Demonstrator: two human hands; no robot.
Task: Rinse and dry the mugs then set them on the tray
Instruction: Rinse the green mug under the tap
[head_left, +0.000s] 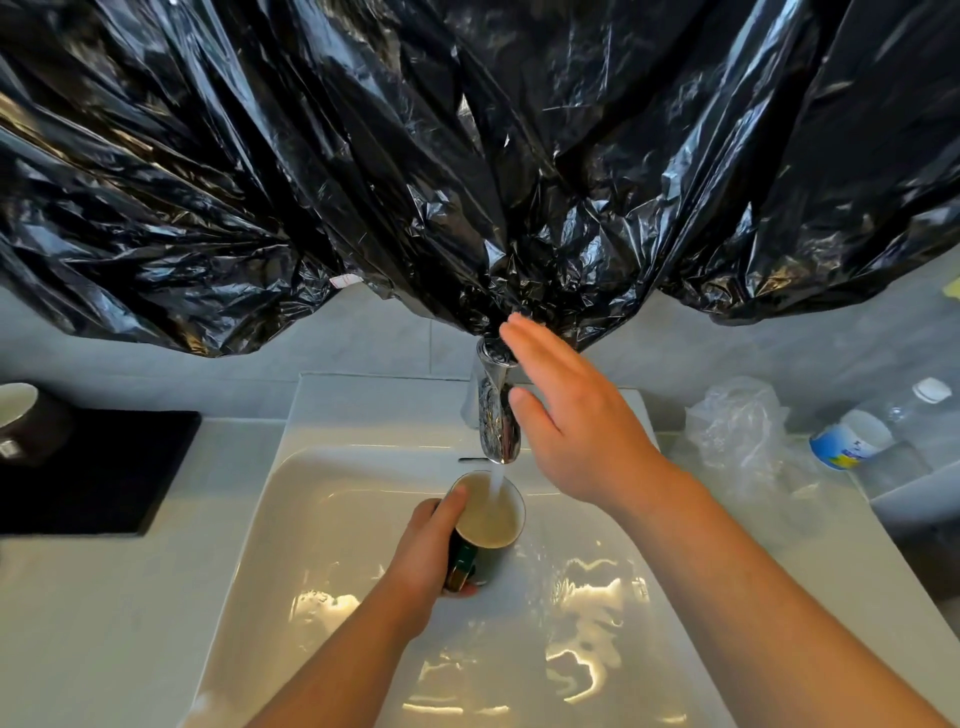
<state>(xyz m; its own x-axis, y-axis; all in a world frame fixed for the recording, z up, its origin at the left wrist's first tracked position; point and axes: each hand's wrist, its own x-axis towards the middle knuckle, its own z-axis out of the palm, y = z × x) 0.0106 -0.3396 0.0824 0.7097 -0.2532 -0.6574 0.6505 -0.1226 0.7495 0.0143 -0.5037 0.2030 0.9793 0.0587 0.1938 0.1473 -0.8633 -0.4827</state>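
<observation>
One mug (488, 519) at frame centre in my left hand (431, 551) grip under running faucet (497, 415); right hand (571, 421) flat, fingers spread wide.

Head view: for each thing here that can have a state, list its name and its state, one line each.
Tap: running, water falling into the mug.
Mug: upright under the stream, partly filled.
Left hand: gripping the mug's side.
Right hand: open, fingers spread beside the tap, holding nothing.
Second mug: standing upright on the black tray.
Sink: wet.
Black plastic sheet: hanging, crumpled.
</observation>
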